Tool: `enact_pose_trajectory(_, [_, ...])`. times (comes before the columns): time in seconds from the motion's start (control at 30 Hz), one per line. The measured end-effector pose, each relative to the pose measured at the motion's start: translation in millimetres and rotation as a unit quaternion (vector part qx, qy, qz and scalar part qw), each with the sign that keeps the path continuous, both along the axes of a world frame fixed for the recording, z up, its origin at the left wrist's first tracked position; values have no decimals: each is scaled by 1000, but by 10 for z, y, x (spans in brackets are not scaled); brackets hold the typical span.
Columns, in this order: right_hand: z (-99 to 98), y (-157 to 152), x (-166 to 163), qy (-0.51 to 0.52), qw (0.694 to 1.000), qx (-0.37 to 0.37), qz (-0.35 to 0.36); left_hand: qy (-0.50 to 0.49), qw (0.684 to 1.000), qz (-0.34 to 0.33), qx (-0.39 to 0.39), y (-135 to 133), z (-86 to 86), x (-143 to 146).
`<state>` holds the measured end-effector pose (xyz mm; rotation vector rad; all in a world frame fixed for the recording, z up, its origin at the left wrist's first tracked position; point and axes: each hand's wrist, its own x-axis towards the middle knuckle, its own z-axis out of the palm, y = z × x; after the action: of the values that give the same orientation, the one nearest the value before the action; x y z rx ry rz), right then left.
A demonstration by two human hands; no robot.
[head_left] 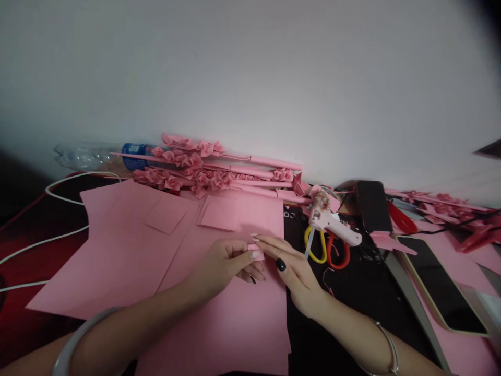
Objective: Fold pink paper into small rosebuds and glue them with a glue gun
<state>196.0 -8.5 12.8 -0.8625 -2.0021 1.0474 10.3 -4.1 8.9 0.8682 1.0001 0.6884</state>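
Observation:
A small folded piece of pink paper point(256, 253) is pinched between the thumb and fingers of my left hand point(230, 261). My right hand point(291, 263) lies against its right side, fingers stretched out and together, thumb held apart. Part of the folded piece is hidden by the fingers. Beneath both hands spreads a large pink paper sheet point(235, 324). Just beyond my left hand sits a stack of pink paper squares point(218, 213). A single pink square point(166, 215) rests on another big sheet point(117, 250) at the left.
Pink paper flowers on stems point(188, 162) lie along the wall beside a plastic bottle point(90, 155). To the right are a glue gun point(332, 225), yellow and red scissor handles point(338, 251), a dark phone-like object point(373, 205) and a phone point(442, 282). White cable point(62, 180) loops at left.

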Motion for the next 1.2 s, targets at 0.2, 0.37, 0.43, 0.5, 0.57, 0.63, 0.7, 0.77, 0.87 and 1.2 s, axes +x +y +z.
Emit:
enact_pose_trajectory(0.2, [8,-1,-3,-56,993,99,13,-5,1000,-6,-4,2,1,-13])
enact_pose_trajectory(0.37, [-4,1,21,-86,986,145,15,-15,999,-28,25,-5,-29,-24])
enact_pose_trajectory(0.43, [-13,5,30,-95,983,157,18,-14,999,-33,35,-10,-42,-28])
enact_pose_trajectory(0.5, [-22,11,37,-101,982,161,20,-16,998,-36,40,-15,-46,-31])
enact_pose_trajectory(0.57, [-29,17,39,-103,982,159,18,-19,998,-33,41,-20,-43,-33])
enact_pose_trajectory(0.63, [-31,22,37,-98,983,154,13,-18,999,-29,38,-24,-37,-34])
enact_pose_trajectory(0.7, [-29,22,31,-88,986,140,5,-17,999,-25,36,-28,-33,-33])
enact_pose_trajectory(0.77, [-23,19,22,-73,990,119,-6,-13,999,-28,39,-31,-33,-29])
enact_pose_trajectory(0.87, [-16,10,5,-55,994,91,-25,-8,998,-44,53,-43,-33,-16])
enact_pose_trajectory(1.2, [-20,20,-38,-137,988,64,31,16,987,-127,98,-148,-87,4])
